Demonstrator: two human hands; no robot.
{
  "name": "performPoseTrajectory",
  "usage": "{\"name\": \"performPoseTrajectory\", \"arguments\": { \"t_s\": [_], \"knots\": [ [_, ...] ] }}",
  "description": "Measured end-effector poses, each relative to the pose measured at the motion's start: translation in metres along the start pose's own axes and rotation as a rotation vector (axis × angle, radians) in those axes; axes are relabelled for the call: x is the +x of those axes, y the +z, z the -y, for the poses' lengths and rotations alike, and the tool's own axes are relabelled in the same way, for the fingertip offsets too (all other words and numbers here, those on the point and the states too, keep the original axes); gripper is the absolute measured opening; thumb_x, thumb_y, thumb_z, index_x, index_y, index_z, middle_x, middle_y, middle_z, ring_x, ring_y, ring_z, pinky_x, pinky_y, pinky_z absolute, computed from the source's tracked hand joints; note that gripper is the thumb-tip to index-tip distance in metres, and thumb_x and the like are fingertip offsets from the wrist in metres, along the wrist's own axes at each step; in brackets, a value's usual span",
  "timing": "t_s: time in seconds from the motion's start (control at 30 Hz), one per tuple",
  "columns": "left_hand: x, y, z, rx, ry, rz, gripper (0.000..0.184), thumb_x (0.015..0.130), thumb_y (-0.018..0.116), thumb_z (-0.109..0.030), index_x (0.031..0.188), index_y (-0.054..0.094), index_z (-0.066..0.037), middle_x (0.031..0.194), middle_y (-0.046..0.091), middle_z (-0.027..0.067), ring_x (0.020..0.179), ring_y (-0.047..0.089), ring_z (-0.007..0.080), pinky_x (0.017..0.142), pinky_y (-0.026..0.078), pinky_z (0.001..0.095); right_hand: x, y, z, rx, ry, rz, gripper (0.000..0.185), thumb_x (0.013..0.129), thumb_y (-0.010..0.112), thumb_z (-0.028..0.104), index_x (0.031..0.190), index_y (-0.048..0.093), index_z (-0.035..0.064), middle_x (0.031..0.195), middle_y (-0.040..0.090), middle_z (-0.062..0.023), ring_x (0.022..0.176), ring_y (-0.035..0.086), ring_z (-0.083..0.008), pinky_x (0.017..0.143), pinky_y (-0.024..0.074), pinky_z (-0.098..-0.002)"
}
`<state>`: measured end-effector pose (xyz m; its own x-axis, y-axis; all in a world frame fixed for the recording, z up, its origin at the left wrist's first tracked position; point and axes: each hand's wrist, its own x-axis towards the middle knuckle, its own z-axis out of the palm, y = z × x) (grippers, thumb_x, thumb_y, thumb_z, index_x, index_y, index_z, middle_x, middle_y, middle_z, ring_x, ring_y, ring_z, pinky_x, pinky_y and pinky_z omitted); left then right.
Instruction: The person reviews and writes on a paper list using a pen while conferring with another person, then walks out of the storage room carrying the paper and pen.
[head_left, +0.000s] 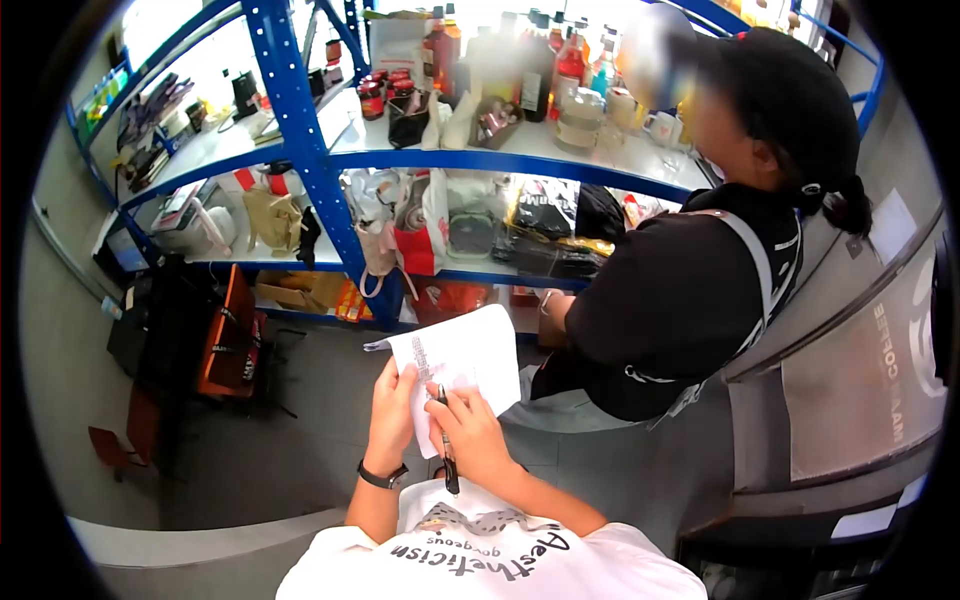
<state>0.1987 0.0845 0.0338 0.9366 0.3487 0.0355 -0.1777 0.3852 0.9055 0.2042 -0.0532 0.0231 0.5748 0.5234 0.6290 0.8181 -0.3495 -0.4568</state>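
White sheets of paper (482, 350) with printed lines are held up in front of my chest, their top edge folded over at the left. My left hand (392, 415), with a dark watch on its wrist, grips the lower left edge of the sheets. Over their lower part lies my right hand (468, 432), its fingers closed around a black pen (449, 470). The pen points roughly up and down, its upper end near the printed text and its dark lower end close to my shirt.
A person (690, 290) in a black cap and dark top stands at the right, facing the blue shelving (400, 160) with bottles, jars and bags. An orange-red chair (228, 335) is at the left. A banner (860, 380) hangs at the far right.
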Motion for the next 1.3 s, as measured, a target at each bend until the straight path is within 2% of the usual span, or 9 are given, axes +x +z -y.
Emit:
{"name": "performPoseTrajectory", "arguments": {
  "t_s": [0.13, 0.27, 0.37, 0.6, 0.63, 0.77, 0.97, 1.07, 1.3],
  "knots": [
    [-0.006, -0.065, 0.049, 0.207, 0.014, -0.196, 0.025, 0.093, 0.045, -0.012, 0.112, 0.052, 0.003, 0.095, 0.061, 0.008, 0.084, 0.056, 0.0123, 0.074, 0.046, 0.0283, -0.009, 0.043, -0.005, 0.101, 0.003, 0.181, 0.038, 0.066, 0.063, 0.004, 0.103, 0.055, 0.0049, 0.101, 0.059, -0.0076, 0.09, 0.053, -0.0272, 0.074, 0.046, -0.0373],
    [-0.04, -0.14, 0.099, 1.139, -0.014, -0.484, 0.013, 0.089, 0.048, -0.013, 0.094, 0.053, -0.002, 0.073, 0.062, 0.022, 0.069, 0.061, 0.0394, 0.062, 0.047, 0.0445, -0.045, 0.09, -0.014, 0.211, 0.056, 0.564, 0.027, 0.076, 0.06, 0.012, 0.101, 0.049, 0.0102, 0.094, 0.059, -0.0063, 0.088, 0.054, -0.0295, 0.072, 0.0463, -0.0419],
    [-0.061, -0.177, 0.124, 1.326, -0.076, -0.561, 0.013, 0.09, 0.048, -0.015, 0.088, 0.052, -0.003, 0.073, 0.061, 0.0238, 0.071, 0.057, 0.0467, 0.06, 0.045, 0.0515, -0.052, 0.101, -0.011, 0.283, 0.154, 0.764, 0.024, 0.08, 0.057, 0.018, 0.101, 0.048, 0.0115, 0.095, 0.06, -0.0077, 0.089, 0.054, -0.0308, 0.074, 0.0465, -0.0443],
    [-0.08, -0.225, 0.159, 1.493, -0.294, -0.511, 0.017, 0.09, 0.049, -0.021, 0.09, 0.057, -0.006, 0.069, 0.061, 0.023, 0.071, 0.06, 0.0454, 0.062, 0.046, 0.0545, -0.052, 0.132, -0.015, 0.327, 0.163, 0.89, 0.02, 0.083, 0.057, 0.02, 0.098, 0.049, 0.0107, 0.087, 0.063, -0.0074, 0.08, 0.055, -0.0328, 0.071, 0.0463, -0.0423],
    [-0.081, -0.225, 0.154, 1.419, -0.43, -0.487, 0.018, 0.086, 0.055, -0.02, 0.085, 0.06, -0.003, 0.086, 0.062, 0.0251, 0.081, 0.061, 0.0421, 0.068, 0.048, 0.0516, -0.054, 0.136, -0.016, 0.298, 0.167, 0.897, 0.021, 0.082, 0.058, 0.019, 0.099, 0.049, 0.01, 0.087, 0.063, -0.0092, 0.08, 0.056, -0.0344, 0.071, 0.0466, -0.0428],
    [-0.091, -0.245, 0.163, 1.318, -0.108, -0.464, 0.018, 0.075, 0.064, -0.014, 0.072, 0.063, 0.004, 0.126, 0.044, 0.0204, 0.114, 0.048, 0.0316, 0.099, 0.035, 0.0444, -0.054, 0.147, -0.015, 0.237, 0.221, 0.918, 0.024, 0.081, 0.059, 0.019, 0.1, 0.048, 0.0092, 0.086, 0.063, -0.013, 0.081, 0.057, -0.0368, 0.071, 0.0471, -0.0438],
    [-0.067, -0.265, 0.142, 1.221, 0.181, -0.251, 0.02, 0.077, 0.061, -0.016, 0.067, 0.064, 0.001, 0.101, 0.059, 0.0144, 0.102, 0.053, 0.0327, 0.107, 0.024, 0.0466, -0.051, 0.164, -0.004, 0.175, 0.292, 0.84, 0.024, 0.081, 0.06, 0.019, 0.101, 0.048, 0.0113, 0.082, 0.061, -0.0127, 0.085, 0.056, -0.0337, 0.07, 0.0465, -0.0437],
    [-0.05, -0.273, 0.139, 1.15, -0.02, -0.181, 0.021, 0.079, 0.059, -0.017, 0.069, 0.063, 0.002, 0.088, 0.062, 0.0144, 0.09, 0.057, 0.0342, 0.101, 0.032, 0.0467, -0.052, 0.168, -0.005, 0.173, 0.317, 0.77, 0.025, 0.079, 0.061, 0.018, 0.101, 0.05, 0.0118, 0.074, 0.06, -0.0119, 0.079, 0.056, -0.0338, 0.069, 0.0462, -0.0438],
    [-0.016, -0.252, 0.126, 1.066, 0.102, -0.087, 0.021, 0.085, 0.053, -0.013, 0.074, 0.051, 0.005, 0.076, 0.053, 0.0202, 0.071, 0.054, 0.0382, 0.063, 0.043, 0.0415, -0.049, 0.161, -0.017, 0.015, 0.47, 0.743, 0.033, 0.079, 0.062, 0.018, 0.109, 0.049, 0.0123, 0.095, 0.061, -0.0145, 0.101, 0.051, -0.0346, 0.081, 0.0453, -0.0431]
  ]
}}
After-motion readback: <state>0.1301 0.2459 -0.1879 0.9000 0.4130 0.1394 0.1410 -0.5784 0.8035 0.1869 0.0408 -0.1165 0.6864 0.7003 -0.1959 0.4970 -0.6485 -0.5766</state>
